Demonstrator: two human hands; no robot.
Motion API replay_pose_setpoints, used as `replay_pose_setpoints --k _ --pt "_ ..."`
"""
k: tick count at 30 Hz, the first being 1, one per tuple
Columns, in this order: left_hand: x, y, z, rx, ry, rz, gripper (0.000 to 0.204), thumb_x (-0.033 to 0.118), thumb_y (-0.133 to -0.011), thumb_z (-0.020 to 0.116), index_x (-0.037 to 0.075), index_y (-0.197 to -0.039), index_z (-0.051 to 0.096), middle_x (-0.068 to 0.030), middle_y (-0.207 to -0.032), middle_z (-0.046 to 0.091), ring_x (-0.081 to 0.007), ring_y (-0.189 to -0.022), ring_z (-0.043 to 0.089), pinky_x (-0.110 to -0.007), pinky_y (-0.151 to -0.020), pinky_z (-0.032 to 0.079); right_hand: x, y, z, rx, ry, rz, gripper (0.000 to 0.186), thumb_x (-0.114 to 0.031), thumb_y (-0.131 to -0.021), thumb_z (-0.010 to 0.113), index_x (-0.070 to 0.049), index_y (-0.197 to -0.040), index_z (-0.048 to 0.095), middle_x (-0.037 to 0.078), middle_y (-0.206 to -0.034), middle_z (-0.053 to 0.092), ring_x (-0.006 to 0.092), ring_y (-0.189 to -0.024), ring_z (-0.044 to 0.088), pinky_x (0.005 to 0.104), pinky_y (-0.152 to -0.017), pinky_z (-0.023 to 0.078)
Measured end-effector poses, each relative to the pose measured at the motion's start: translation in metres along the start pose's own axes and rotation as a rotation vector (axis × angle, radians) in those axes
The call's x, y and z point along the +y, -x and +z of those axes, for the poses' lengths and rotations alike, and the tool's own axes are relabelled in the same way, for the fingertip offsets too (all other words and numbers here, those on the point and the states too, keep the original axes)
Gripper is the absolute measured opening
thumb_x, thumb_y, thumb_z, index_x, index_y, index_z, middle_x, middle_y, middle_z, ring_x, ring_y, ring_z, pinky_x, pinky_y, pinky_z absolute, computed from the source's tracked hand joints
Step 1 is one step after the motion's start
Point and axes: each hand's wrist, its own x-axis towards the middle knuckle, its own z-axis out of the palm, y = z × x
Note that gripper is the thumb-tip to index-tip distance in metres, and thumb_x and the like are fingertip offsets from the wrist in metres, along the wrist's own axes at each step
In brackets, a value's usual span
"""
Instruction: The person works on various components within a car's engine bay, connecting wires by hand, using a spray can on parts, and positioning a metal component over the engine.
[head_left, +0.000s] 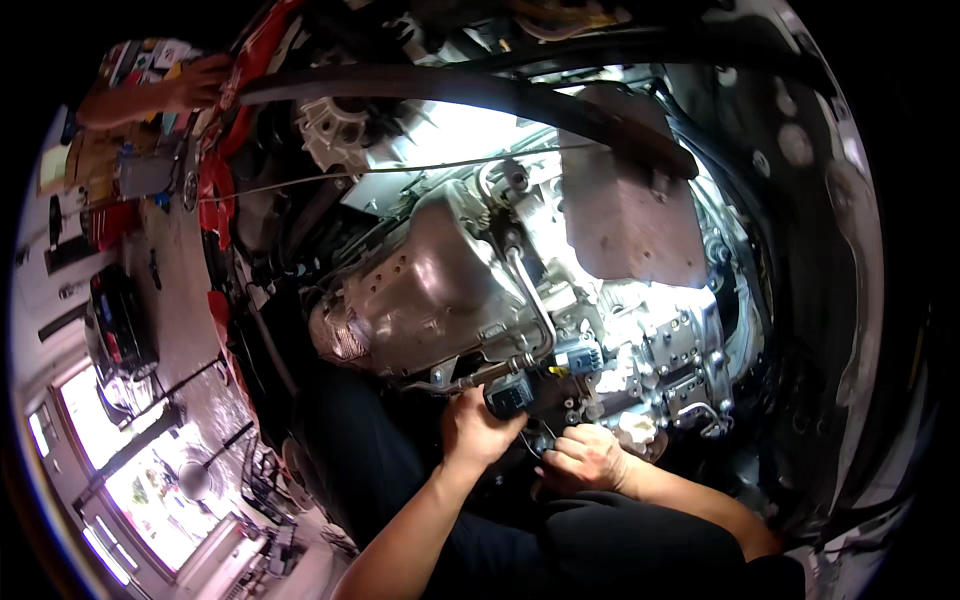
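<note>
In an engine bay, my left hand (474, 432) is closed around a black cordless power tool (508, 397), whose blocky battery end faces up. Much of the tool is hidden behind the hand and battery. My right hand (588, 458) is closed just to the right, low on the engine, with its fingers curled in; what they hold is hidden. A thin dark wire or hose (530, 446) runs between the two hands. Beyond them sit a grey connector block (578, 358) and a bent metal pipe (536, 295). A shiny metal heat shield (425, 275) covers the engine's left part.
A brown flat plate (635, 215) and a thick dark bar (450, 88) cross above the engine. Red bodywork (262, 65) edges the bay on the left. Another person's arm (150, 98) reaches in there, near a cluttered bench. A dark car (122, 320) stands further off.
</note>
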Motion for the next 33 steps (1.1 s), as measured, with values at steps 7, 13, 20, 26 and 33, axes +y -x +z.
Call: replay_pose_setpoints --k 7,13,20,26,33 --pt "-0.008 -0.002 -0.005 -0.012 -0.027 0.046 0.050 0.020 -0.073 0.078 0.009 -0.119 0.062 -0.0177 -0.097 0.069 -0.0399 -0.089 0.065 -0.045 -0.078 0.054 0.001 -0.001 0.008 0.136 0.112 0.009 0.030 -0.029 -0.074 0.081 -0.014 -0.065 0.058 -0.003 -0.056 0.043 0.0134 -0.049 0.045 0.0273 -0.044 0.036" --pt "-0.003 0.003 -0.010 -0.125 -0.045 -0.119 0.059 0.017 -0.075 0.078 0.004 -0.128 0.056 -0.0167 -0.100 0.070 -0.0360 -0.089 0.068 -0.040 -0.077 0.055 0.000 0.005 0.011 0.168 0.124 0.065 0.030 -0.028 -0.073 0.084 -0.015 -0.065 0.058 -0.004 -0.056 0.041 0.0126 -0.048 0.042 0.0272 -0.041 0.034" --pt "0.052 -0.011 -0.119 -0.253 -0.018 0.076 0.039 0.008 -0.087 0.063 -0.004 -0.124 0.060 -0.0201 -0.100 0.070 -0.0225 -0.085 0.070 -0.028 -0.073 0.054 0.001 0.000 0.004 0.182 0.121 0.083 0.034 -0.026 -0.073 0.084 -0.015 -0.062 0.054 -0.005 -0.056 0.038 0.0109 -0.048 0.041 0.0256 -0.043 0.032" --pt "0.015 -0.154 -0.098 0.347 -0.624 0.607 0.064 0.045 -0.103 0.034 -0.007 -0.140 0.044 -0.0245 -0.137 0.053 -0.0427 -0.125 0.052 -0.051 -0.110 0.033 0.000 -0.005 0.004 0.212 0.115 0.098 0.036 -0.027 -0.073 0.084 -0.016 -0.060 0.052 -0.005 -0.056 0.037 0.0102 -0.048 0.041 0.0252 -0.043 0.032" --pt "0.010 -0.157 -0.098 0.200 -0.573 0.568 0.074 0.050 -0.102 0.018 -0.008 -0.137 0.048 -0.0235 -0.139 0.053 -0.0422 -0.130 0.050 -0.055 -0.112 0.032 -0.001 -0.006 -0.004 0.191 0.092 0.120 0.035 -0.024 -0.072 0.084 -0.014 -0.061 0.052 -0.004 -0.057 0.040 0.0114 -0.049 0.043 0.0258 -0.044 0.034"
